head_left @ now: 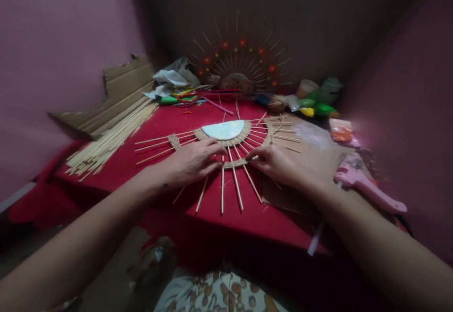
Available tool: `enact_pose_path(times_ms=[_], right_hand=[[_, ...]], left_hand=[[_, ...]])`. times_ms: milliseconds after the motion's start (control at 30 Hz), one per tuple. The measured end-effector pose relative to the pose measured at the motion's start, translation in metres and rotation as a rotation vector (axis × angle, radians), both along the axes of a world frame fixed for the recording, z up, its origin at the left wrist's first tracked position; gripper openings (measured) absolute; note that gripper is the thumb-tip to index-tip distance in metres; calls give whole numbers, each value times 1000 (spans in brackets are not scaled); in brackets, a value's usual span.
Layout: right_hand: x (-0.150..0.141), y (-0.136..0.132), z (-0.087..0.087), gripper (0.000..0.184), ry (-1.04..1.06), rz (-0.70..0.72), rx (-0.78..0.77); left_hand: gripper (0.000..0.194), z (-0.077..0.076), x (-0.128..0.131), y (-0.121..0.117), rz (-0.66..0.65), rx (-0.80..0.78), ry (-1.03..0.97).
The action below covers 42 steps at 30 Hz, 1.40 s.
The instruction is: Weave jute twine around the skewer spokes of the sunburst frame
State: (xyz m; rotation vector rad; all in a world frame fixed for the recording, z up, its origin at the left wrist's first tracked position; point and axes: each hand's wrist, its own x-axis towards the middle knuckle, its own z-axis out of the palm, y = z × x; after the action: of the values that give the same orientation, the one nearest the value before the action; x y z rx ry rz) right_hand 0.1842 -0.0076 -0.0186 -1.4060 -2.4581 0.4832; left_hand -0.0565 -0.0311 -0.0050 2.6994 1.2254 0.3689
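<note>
A half-round craft piece lies on the red cloth, with a pale blue half disc (223, 130) edged in woven jute twine (244, 138). Thin bamboo sticks (238, 188) fan out from it like rays. An outer band of twine (235, 164) runs across the sticks. My left hand (200, 161) rests over the left sticks, thumb and fingers closed on the band. At the band's other side, my right hand (274, 163) pinches the twine between bent fingers. Both fingertips are partly hidden. At far left, another twine wrap (174, 142) crosses several sticks.
Loose bamboo sticks (113, 135) lie at left beside folded cardboard (127, 83). Red-handled scissors (188, 96) sit behind. A finished stick fan with red flowers (242, 43) stands at the back. A pink glue gun (368, 187) lies at right near a cardboard sheet (311, 144).
</note>
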Motion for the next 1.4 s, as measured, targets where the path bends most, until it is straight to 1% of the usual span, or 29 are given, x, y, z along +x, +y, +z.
enact_pose_path(times_ms=[133,267,367,467,567,667,733,800,900,1000,1067,1133,1300,1400], right_hand=[[-1,-2,2,22,-22,-14,16],[-1,-5,6,22,-48,-14,27],[-1,-5,6,23,-66,-17,35],[0,-5,4,24,-52,-9,67],[1,-5,3,23,-12,-28,78],[2,-6,6,19,89,-61,72],[3,-7,10,13,169,-73,70],[4,-8,15,9,215,-75,55],[6,-10,24,10,165,-51,-33],[5,-11,30,11,104,15,-197],[4,-12,31,10,98,68,-300],[3,-14,28,11,101,132,-364],[2,-20,22,15,148,239,-436],[1,-25,23,15,145,299,-429]], left_hand=[[19,-6,18,11,-66,30,32],[13,-4,27,21,-64,-83,72],[15,-2,29,25,-56,-163,77],[17,-2,29,26,-69,-205,72],[18,0,27,29,-66,-232,59],[20,6,26,37,-60,-256,51],[20,8,23,45,-34,-228,54],[19,6,19,53,-23,-201,36],[16,-1,11,61,-56,-224,-11],[14,-6,5,61,-82,-242,-42],[13,-6,3,60,-74,-238,-52],[12,-5,2,58,-63,-237,-47],[10,-4,1,58,-65,-223,-43],[11,-4,0,58,-75,-203,-40]])
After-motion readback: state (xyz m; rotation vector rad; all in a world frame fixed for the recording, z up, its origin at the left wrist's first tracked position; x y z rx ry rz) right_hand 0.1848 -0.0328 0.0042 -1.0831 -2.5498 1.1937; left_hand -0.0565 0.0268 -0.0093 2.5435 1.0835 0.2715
